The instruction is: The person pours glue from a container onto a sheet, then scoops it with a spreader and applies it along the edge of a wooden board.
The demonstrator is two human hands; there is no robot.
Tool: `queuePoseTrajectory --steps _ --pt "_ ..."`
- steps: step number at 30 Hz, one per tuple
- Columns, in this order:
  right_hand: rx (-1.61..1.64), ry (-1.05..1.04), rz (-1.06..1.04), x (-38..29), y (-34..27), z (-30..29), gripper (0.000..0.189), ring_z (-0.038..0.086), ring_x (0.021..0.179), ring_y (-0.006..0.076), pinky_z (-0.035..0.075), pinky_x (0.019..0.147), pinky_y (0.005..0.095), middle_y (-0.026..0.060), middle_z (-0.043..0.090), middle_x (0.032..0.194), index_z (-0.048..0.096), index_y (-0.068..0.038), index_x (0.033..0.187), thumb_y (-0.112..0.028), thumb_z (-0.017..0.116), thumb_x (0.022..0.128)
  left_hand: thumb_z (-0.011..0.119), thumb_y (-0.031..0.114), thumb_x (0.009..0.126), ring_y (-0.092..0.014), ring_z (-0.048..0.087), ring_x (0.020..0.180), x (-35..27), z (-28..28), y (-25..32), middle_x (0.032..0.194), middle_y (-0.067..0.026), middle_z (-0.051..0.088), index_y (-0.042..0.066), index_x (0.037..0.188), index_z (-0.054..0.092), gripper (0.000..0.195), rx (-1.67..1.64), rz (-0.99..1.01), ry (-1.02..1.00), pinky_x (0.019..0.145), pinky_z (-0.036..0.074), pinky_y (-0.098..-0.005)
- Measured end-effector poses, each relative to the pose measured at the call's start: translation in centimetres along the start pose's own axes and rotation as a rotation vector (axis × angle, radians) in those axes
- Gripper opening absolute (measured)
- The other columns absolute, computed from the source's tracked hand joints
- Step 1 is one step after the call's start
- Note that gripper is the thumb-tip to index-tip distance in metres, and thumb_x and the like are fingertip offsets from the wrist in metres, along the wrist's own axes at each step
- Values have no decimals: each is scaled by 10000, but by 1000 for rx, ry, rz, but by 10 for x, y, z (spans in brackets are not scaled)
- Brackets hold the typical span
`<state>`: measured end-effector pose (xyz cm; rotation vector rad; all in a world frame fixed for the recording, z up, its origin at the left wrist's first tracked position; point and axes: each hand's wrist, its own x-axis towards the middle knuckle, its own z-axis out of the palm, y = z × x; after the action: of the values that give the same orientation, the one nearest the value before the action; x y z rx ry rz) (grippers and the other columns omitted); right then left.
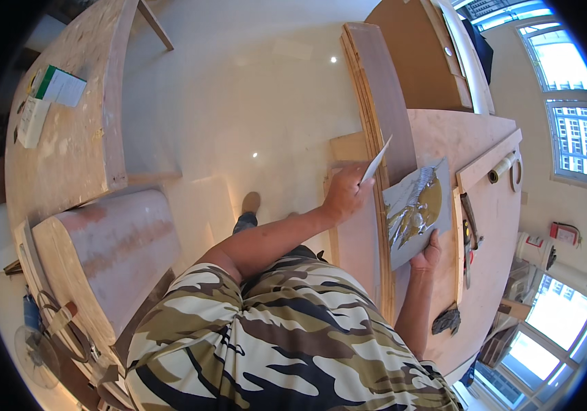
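My left hand is closed around a thin, pale, flat spreader, its pointed end up and to the right. My right hand grips the near right edge of a grey flat board, thumb on top and fingers hidden beneath. Glossy yellow-brown paste lies in a thick smear on the board, with ridged streaks near its top. The board is held above a long, curved, layered wooden piece. The spreader is beside the board's upper left, apart from the paste.
A plywood table at right bears hand tools, a dark crumpled cloth and a roll. At left are a wooden table with a green-and-white box and a rounded wooden piece. A cardboard-brown panel stands beyond.
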<state>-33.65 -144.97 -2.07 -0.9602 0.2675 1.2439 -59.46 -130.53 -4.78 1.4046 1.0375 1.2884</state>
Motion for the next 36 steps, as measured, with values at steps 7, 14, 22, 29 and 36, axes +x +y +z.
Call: queuePoseTrajectory --steps 7,14,22,29,36 --pt "-51 23 -33 -3 1 2 490 416 1291 361 294 1108 530 165 449 1406 424 -18 1371 -314 459 982 581 163 871 -308 665 881 51 -43 -37 992 -206 678 5 1120 622 298 -34 -191 137 797 505 -359" --pt "-51 37 -24 1 -7 -2 463 424 1291 344 291 1110 522 142 467 1403 430 -38 1379 -292 446 992 579 79 828 -263 664 838 115 -37 -72 951 -182 686 28 1080 666 272 -214 -165 135 764 507 -325" --pt "-94 62 -24 -7 -1 4 457 412 1306 333 273 1122 520 134 455 1416 434 -40 1381 -279 447 991 564 -16 797 -253 636 849 -1 0 -63 995 -117 678 70 1090 640 315 -120 -210 5 773 506 -332" --pt "-113 -7 7 -5 -2 3 462 405 1312 334 265 1127 522 132 451 1421 430 -40 1385 -277 455 988 624 37 817 -330 630 900 -108 16 -49 1012 -135 666 74 1153 596 339 -172 -145 -106 789 502 -362" --pt "-153 -7 -15 -10 -12 4 459 437 1274 339 312 1098 514 143 473 1388 437 -27 1367 -295 440 995 595 26 841 -224 649 933 -70 -35 -20 1056 -137 661 -42 1151 571 318 -595 -774 -106 831 516 -339"
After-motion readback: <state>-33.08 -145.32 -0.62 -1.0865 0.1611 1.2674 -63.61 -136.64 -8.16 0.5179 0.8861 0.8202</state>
